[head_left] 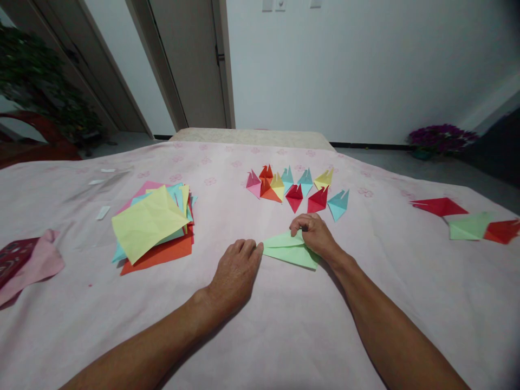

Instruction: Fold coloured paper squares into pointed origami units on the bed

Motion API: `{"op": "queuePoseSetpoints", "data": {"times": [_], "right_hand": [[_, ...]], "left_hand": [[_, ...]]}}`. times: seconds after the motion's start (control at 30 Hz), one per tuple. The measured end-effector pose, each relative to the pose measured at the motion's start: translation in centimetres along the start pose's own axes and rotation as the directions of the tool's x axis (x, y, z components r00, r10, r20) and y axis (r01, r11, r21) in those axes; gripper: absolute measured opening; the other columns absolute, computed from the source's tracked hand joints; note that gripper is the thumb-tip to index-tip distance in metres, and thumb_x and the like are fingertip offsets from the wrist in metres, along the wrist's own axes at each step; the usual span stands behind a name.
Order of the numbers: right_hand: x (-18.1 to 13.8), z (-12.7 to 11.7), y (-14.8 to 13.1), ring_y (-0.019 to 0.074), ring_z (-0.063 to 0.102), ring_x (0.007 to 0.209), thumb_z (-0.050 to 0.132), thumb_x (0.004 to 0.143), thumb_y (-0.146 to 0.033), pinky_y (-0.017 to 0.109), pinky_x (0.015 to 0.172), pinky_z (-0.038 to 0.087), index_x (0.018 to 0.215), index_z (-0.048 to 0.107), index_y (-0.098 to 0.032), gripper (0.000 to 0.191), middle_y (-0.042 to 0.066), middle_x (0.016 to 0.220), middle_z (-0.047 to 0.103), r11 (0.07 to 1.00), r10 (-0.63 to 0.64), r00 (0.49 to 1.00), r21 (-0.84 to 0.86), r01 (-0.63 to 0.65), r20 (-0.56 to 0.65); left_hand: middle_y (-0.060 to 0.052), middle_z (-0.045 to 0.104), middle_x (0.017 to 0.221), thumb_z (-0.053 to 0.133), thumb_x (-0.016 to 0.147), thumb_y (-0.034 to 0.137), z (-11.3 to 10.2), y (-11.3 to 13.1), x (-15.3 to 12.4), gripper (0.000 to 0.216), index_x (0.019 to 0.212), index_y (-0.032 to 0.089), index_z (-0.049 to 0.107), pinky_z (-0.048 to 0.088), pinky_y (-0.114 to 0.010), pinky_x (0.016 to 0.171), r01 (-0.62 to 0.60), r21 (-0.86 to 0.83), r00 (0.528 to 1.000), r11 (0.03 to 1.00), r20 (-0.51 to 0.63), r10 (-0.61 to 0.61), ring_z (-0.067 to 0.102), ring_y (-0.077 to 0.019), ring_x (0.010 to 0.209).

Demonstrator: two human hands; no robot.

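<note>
A light green folded paper (pixel 289 250) lies on the pink tablecloth (pixel 284 325) in front of me. My right hand (pixel 314 234) is closed on its upper right edge, fingers curled and pinching the fold. My left hand (pixel 235 275) rests on the cloth with its fingers flat and together, their tips touching the paper's left point. Just beyond lie several finished folded paper shapes (pixel 295 187) in pink, red, orange, yellow and teal.
A stack of coloured paper sheets (pixel 154 225), yellow on top, sits at the left. Red and green folded pieces (pixel 467 216) lie at the right. A pink cloth (pixel 34 262) lies at the far left edge. Doors, a plant and a wall stand beyond the table.
</note>
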State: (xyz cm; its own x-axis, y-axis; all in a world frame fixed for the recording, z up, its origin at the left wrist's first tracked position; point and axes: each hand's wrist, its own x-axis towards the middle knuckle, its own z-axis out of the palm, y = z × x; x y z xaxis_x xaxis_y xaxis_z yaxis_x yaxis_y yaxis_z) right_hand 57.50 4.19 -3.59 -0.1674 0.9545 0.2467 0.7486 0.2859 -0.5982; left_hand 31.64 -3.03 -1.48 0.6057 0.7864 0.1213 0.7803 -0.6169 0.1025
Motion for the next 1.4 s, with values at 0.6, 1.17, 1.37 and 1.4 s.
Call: {"op": "queuePoseSetpoints", "data": {"times": [0.6,1.17,1.37,1.4], "right_hand": [[0.2,-1.1,-1.0,0.021,0.049,0.091,0.047,0.067,-0.002,0.036,0.088,0.034,0.072,0.073,-0.024,0.034,0.002,0.094,0.068,0.981,-0.051,0.994,-0.18,0.067,0.093],[-4.8,0.9,-12.0,0.0247,0.04,0.139,0.034,0.1,-0.036,0.048,0.114,0.036,0.151,0.035,-0.022,0.053,0.006,0.151,0.045,0.975,-0.215,0.965,-0.023,0.221,0.149],[-6.7,3.3,-8.8,0.0263,0.022,0.148,0.03,0.101,-0.046,0.051,0.12,0.023,0.153,0.028,-0.014,0.061,0.013,0.158,0.027,0.95,-0.164,0.954,-0.22,0.221,0.251],[-6.6,3.0,-8.1,0.026,0.021,0.148,0.031,0.101,-0.047,0.051,0.121,0.021,0.153,0.029,-0.015,0.061,0.013,0.158,0.026,0.94,-0.162,0.956,-0.256,0.225,0.246]], "left_hand": [[-0.012,0.057,0.121,0.043,0.087,0.003,-0.1,-0.2,0.6,0.054,0.14,0.015,0.037,0.047,-0.041,0.092,-0.123,-0.04,0.992,0.992,0.005,0.123,0.05,-0.0255,0.104],[-0.009,0.058,0.112,0.046,0.092,0.013,0.7,0.6,0.9,0.031,0.121,0.018,0.057,0.046,-0.04,0.088,-0.028,-0.067,0.999,0.997,-0.036,0.026,0.049,-0.0246,0.095],[-0.01,0.06,0.116,0.048,0.093,0.016,0.4,0.6,0.6,0.038,0.131,0.016,0.051,0.047,-0.04,0.09,-0.072,-0.042,0.997,0.997,-0.034,0.071,0.052,-0.0255,0.101],[-0.011,0.06,0.117,0.048,0.093,0.014,0.3,0.6,0.5,0.041,0.134,0.014,0.048,0.047,-0.041,0.091,-0.074,-0.023,0.997,0.997,-0.029,0.074,0.052,-0.026,0.103]]}}
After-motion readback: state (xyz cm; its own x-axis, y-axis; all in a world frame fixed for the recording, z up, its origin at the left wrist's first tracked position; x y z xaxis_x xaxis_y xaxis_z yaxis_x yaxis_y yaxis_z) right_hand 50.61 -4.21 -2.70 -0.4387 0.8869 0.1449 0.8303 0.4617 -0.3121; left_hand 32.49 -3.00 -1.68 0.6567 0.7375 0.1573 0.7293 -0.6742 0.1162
